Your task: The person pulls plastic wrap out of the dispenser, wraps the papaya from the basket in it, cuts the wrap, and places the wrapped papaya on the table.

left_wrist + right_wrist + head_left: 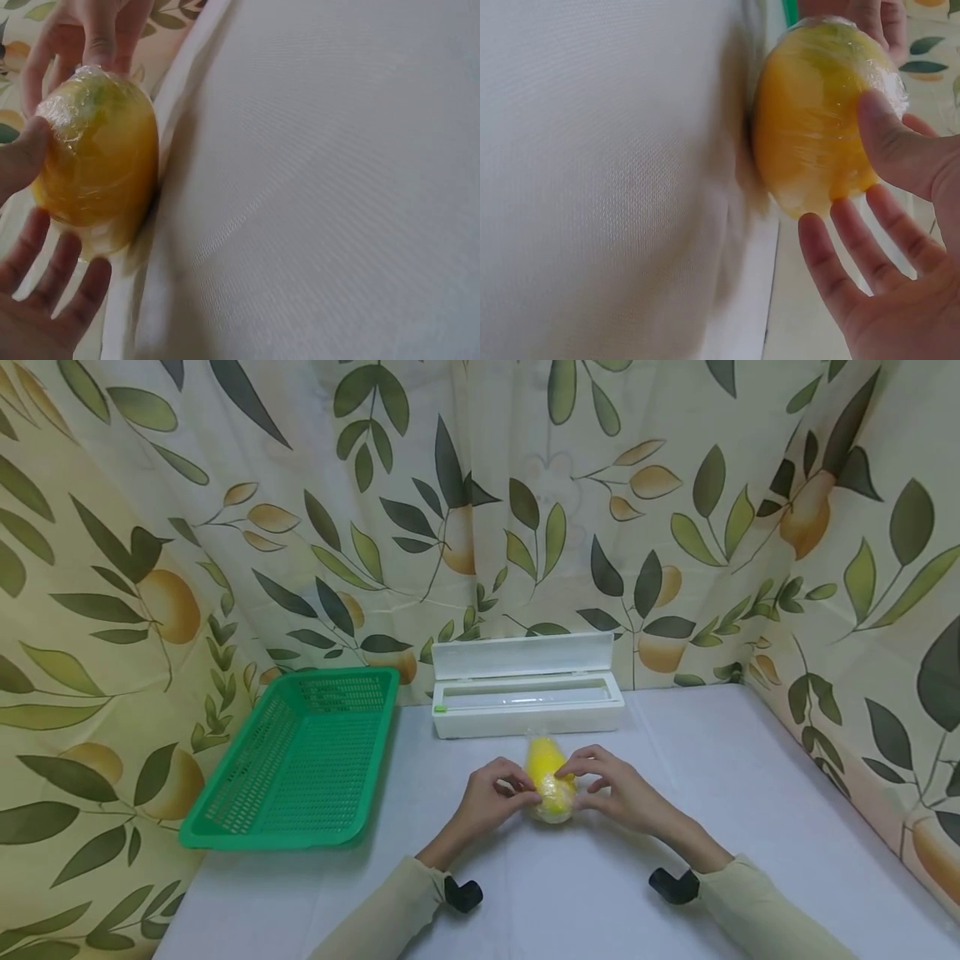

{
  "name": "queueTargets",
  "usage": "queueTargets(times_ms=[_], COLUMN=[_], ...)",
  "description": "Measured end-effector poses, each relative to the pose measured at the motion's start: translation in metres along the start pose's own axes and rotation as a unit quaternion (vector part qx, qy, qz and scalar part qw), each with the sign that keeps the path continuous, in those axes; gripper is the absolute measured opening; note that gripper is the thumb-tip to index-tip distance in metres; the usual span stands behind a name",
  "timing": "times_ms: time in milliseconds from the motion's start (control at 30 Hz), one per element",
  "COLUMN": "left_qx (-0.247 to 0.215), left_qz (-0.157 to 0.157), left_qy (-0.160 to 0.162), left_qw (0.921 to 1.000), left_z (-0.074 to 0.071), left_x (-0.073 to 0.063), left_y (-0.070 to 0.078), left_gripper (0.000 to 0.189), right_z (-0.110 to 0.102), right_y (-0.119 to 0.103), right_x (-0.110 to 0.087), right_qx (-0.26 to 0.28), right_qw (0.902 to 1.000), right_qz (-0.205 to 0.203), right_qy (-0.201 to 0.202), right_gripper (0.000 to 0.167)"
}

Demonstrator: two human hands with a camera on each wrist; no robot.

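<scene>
At the lower centre of the head view, a yellow oval fruit wrapped in clear plastic film lies on the white table. The left hand pinches its left side with thumb and fingertips; the right hand presses its thumb on the right side, other fingers spread. The film's edges are hard to make out. Behind stands an open white film dispenser box, and at left a green plastic mesh basket.

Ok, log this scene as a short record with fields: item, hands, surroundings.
item: yellow round fruit wrapped in clear plastic film, lying on the white table
left hand: fingertips pinch the film
right hand: fingertips touch the fruit's top and side
behind: white plastic film dispenser box, lid open
left: green plastic mesh basket
</scene>
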State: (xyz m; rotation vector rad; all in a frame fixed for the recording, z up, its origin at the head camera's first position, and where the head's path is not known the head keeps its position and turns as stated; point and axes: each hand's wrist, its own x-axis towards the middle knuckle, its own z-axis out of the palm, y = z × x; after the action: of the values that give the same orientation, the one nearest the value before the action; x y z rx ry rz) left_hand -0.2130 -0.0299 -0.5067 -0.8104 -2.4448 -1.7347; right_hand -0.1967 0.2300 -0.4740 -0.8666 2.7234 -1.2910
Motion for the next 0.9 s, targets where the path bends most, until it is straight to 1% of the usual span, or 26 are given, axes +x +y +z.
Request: queueTargets(times_ms=[100, 200, 300, 433, 567, 700, 800, 900], left_qx=[0.001, -0.005, -0.009, -0.01, -0.019, -0.028, -0.027, -0.017], left_qz=[-0.016, -0.038, -0.049, -0.049, -0.043, -0.045, -0.048, -0.047], left_qy=[0.014, 0.014, 0.012, 0.009, -0.003, -0.025, -0.039, -0.048], left_qw=[0.9998, 0.9992, 0.9987, 0.9987, 0.9989, 0.9983, 0.9978, 0.9976], left_z=[0.002, 0.004, 0.004, 0.004, 0.004, 0.005, 0.005, 0.005], left_x=[0.002, 0.005, 0.006, 0.006, 0.006, 0.006, 0.008, 0.009], left_y=[-0.002, -0.004, -0.006, -0.008, -0.009, -0.01, -0.009, -0.008], left_gripper=[0.014, 0.014, 0.015, 0.018, 0.028, 0.034, 0.031, 0.029], right_z=[0.001, 0.003, 0.005, 0.007, 0.009, 0.011, 0.011, 0.011], right_y=[0.0, 0.0, 0.001, 0.004, 0.005, 0.005, 0.006, 0.007], right_x=[0.002, 0.004, 0.005, 0.005, 0.005, 0.005, 0.005, 0.005], right_qx=[-0.01, -0.008, -0.004, -0.011, -0.008, -0.003, -0.001, 0.009], right_qw=[0.9999, 0.9998, 0.9997, 0.9993, 0.9993, 0.9997, 0.9994, 0.9991], right_qz=[0.0, 0.001, -0.001, -0.012, -0.023, -0.005, 0.008, 0.01], right_qy=[0.012, 0.018, 0.024, 0.033, 0.028, 0.025, 0.033, 0.04], right_gripper=[0.04, 0.038, 0.037, 0.035, 0.034, 0.035, 0.035, 0.034])
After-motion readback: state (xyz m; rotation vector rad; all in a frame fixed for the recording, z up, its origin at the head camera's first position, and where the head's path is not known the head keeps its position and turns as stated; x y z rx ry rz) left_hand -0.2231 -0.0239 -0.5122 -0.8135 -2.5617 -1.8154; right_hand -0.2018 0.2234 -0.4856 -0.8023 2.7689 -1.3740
